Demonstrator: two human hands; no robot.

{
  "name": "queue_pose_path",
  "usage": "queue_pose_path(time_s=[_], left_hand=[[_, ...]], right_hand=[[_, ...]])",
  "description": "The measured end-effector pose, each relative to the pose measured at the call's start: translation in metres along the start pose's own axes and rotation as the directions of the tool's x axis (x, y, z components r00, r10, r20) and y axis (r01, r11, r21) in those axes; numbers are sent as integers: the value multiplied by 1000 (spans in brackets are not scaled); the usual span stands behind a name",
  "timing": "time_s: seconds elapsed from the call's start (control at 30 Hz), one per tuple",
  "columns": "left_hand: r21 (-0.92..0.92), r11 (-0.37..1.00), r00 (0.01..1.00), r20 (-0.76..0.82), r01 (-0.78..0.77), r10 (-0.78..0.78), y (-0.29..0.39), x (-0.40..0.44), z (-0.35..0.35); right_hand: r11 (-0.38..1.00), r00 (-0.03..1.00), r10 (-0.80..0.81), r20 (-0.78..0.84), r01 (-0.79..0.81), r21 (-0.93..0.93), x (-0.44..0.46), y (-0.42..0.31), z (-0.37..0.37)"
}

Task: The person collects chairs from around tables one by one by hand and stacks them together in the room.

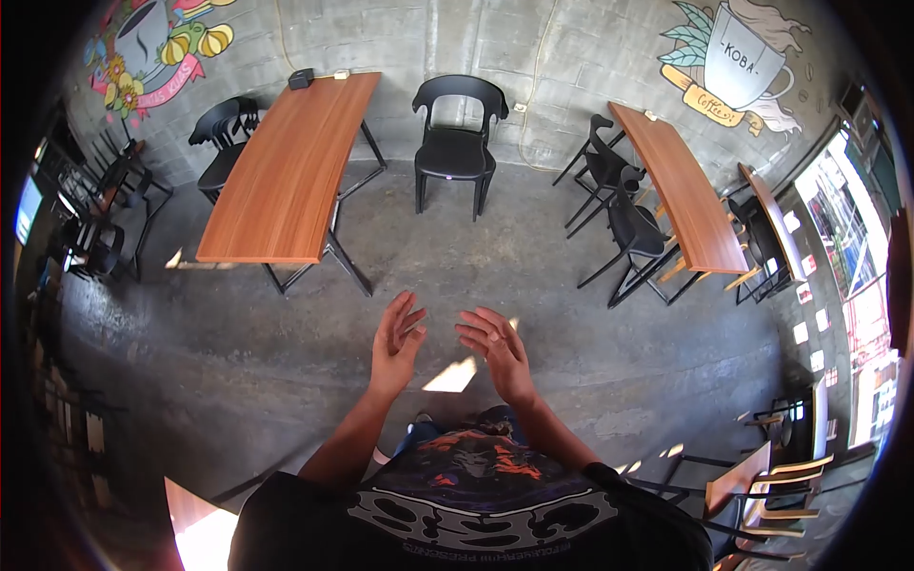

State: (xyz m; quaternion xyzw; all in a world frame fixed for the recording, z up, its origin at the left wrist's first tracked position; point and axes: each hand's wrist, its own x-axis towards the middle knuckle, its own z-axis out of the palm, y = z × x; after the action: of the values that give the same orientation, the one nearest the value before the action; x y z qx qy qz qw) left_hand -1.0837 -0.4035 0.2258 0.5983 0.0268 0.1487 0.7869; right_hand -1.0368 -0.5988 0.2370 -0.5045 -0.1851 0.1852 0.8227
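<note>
Both of my hands are raised in front of my body, above the grey concrete floor [419, 333]. My left hand [396, 341] has its fingers apart and slightly curved, with nothing in it. Facing it across a small gap, my right hand [495, 350] is likewise empty, its fingers spread and bent a little. Neither touches anything. Below them is my dark printed shirt [476, 476]. Beyond my left hand stands a long wooden table [290, 171] with black metal legs, and straight ahead by the wall is a black chair [455, 152].
On the right, another wooden table [681, 186] has black chairs [633, 228] along its side. A small black box [301, 78] sits at the left table's far end. Close behind me are a table corner [195, 514] at left and wooden-armed chairs [785, 490] at right.
</note>
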Motion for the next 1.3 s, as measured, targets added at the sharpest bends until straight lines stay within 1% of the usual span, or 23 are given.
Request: queue_pose_path(time_s=[0.1,0.17,0.23,0.27,0.37,0.4,0.47,0.5,0.53,0.57,0.6,0.67,0.73,0.8,0.87,0.9,0.93,1.0,1.07,1.13,1.23,1.27,1.3], left_hand=[[-1,1000,1000,7,18,-18,-15,49,-1],[13,1000,1000,-5,23,-23,-33,78,-1],[-23,997,997,-37,69,-70,-58,112,0],[-10,998,998,-36,55,-55,-67,129,4],[-39,995,993,-79,88,-91,-87,189,21],[-25,997,994,-78,74,-76,-90,218,27],[74,996,998,-37,52,-49,-89,263,39],[82,994,997,-45,67,-63,-87,282,42],[133,991,1000,-7,26,-25,-78,310,51],[174,984,999,31,-21,16,-73,341,61],[163,986,1000,17,-15,12,-71,368,69],[207,974,995,28,-97,93,-71,410,80],[162,984,996,-22,-77,81,-72,435,94],[114,989,993,-57,-92,99,-84,471,104],[99,995,997,-74,-22,30,-115,486,108],[119,991,997,-64,54,-47,-124,496,109],[115,992,997,-69,50,-42,-133,509,108],[139,978,987,-54,156,-150,-154,549,102],[147,976,986,-56,163,-156,-170,596,92],[116,989,994,-59,95,-89,-191,658,76],[135,990,995,-92,41,-28,-208,751,59],[123,991,993,-115,52,-38,-208,775,57],[55,996,994,-96,66,-60,-206,805,53]], right_hand=[[998,998,40,-57,-37,59,42,16,-26],[997,996,55,-64,-51,63,72,23,-47],[996,995,68,-69,-63,64,109,24,-69],[996,997,54,-59,-50,72,129,24,-83],[992,995,22,-96,-9,128,194,24,-129],[990,996,9,-86,3,138,222,20,-145],[992,989,20,-145,-1,128,270,8,-166],[993,991,-4,-136,19,115,292,-2,-176],[993,991,7,-134,8,115,313,-16,-183],[997,997,-17,-75,22,68,333,-32,-192],[999,999,-32,-14,32,22,353,-43,-202],[1000,1000,-14,4,14,5,389,-54,-225],[1000,1000,-2,26,2,-7,416,-57,-242],[998,1000,24,6,-24,-54,441,-56,-260],[998,999,42,8,-41,-36,463,-47,-276],[997,997,79,-19,-79,-9,475,-41,-283],[993,992,114,-46,-114,19,488,-34,-291],[993,993,114,-37,-113,23,523,-23,-309],[982,982,186,-37,-187,-11,558,-18,-320],[980,980,197,-40,-199,-31,605,-14,-336],[957,971,230,-72,-239,-164,683,-31,-354],[950,966,252,-65,-259,-173,707,-39,-358],[947,971,232,-60,-239,-214,734,-47,-361]])
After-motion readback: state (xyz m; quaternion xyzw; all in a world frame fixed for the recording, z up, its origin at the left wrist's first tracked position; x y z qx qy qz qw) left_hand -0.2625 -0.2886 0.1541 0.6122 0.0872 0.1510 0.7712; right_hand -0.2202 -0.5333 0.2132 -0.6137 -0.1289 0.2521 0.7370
